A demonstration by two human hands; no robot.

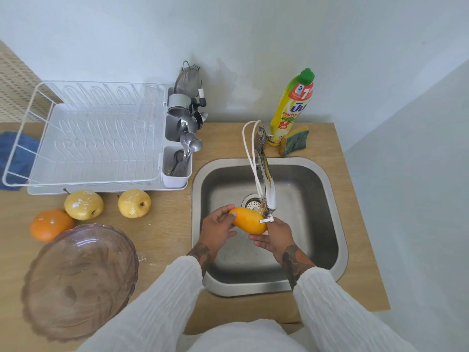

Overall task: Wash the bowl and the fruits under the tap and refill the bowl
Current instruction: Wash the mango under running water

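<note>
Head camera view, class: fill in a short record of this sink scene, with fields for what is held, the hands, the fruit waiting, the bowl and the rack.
held: mango, over the sink, under the tap
hands: left hand and right hand both grip the mango
waiting fruit: orange and two yellow pears on the counter, dusted white
bowl: glass bowl, empty, on the counter
rack: dish rack, no dishes; cutlery in its side holder

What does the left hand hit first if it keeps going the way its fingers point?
The left hand already touches the mango; past that, probably the tap spout, though depth is unclear.
</note>
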